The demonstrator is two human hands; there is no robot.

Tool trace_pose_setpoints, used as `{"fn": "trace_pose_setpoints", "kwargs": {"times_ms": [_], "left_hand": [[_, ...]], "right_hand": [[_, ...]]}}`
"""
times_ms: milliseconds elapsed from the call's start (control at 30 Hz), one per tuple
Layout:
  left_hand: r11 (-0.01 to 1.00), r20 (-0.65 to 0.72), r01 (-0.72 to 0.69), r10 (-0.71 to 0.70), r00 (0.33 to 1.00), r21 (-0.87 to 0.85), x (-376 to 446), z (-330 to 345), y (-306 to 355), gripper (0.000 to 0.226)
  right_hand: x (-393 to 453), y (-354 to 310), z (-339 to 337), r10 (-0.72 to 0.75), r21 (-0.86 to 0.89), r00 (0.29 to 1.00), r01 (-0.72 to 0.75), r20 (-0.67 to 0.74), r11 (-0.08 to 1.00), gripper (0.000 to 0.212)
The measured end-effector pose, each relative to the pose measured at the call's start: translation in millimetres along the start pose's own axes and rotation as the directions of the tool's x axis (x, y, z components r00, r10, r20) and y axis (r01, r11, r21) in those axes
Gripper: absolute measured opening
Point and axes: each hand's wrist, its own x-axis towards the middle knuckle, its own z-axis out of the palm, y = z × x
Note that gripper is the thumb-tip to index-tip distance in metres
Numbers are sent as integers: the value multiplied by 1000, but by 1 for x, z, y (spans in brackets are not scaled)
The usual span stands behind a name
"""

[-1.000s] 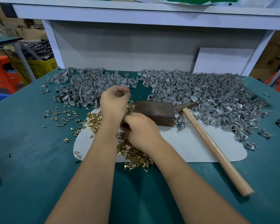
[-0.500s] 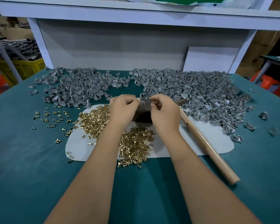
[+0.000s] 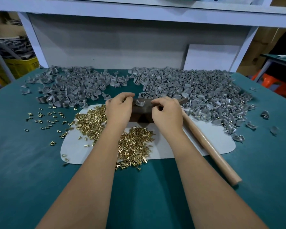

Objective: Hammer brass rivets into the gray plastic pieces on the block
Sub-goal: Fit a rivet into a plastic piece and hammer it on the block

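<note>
A dark brown block (image 3: 143,111) stands on the white mat, and one gray plastic piece (image 3: 140,103) lies on its top. My left hand (image 3: 120,109) rests at the block's left end with curled fingers, a brass rivet (image 3: 123,101) pinched at the fingertips. My right hand (image 3: 168,114) is at the block's right end, thumb and fingertips pinched together just right of the gray piece; what they hold is mostly hidden. The hammer lies untouched, its wooden handle (image 3: 210,149) running toward the front right and its head (image 3: 183,100) behind my right hand.
Loose brass rivets form two heaps (image 3: 135,144) (image 3: 91,120) on the white mat (image 3: 218,139), and several are scattered at the left (image 3: 45,115). Gray plastic pieces are piled at the back left (image 3: 69,86) and back right (image 3: 200,91). A white shelf frame (image 3: 139,12) rises behind.
My right hand has left the near rivet heap and gone up to the block's right end. My left hand has come down to the left end. The gray piece now shows on the block.
</note>
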Motion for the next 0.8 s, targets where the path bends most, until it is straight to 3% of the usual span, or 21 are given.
{"fn": "trace_pose_setpoints", "kwargs": {"times_ms": [133,267,367,600,700,800], "left_hand": [[996,39,-82,81,996,19,-3,-1,-2,27],[976,67,-182,175,982,117,-6,2,-1,31],[967,82,-234,227,971,98,-7,3,-2,30],[975,91,-223,222,971,-1,-14,3,-1,26],[971,79,-224,217,973,88,-12,4,-3,24],[963,58,-227,221,974,147,-9,5,-6,16]], "right_hand": [[3,0,1,-37,-84,999,40,31,996,25],[6,1,1,-25,-73,999,28,41,997,18],[4,0,1,-24,-54,999,25,21,998,14],[-2,-7,5,-75,49,996,78,-58,996,15],[-1,-8,6,-73,37,996,75,-44,996,17],[0,-9,6,16,155,1000,-12,-22,988,16]]}}
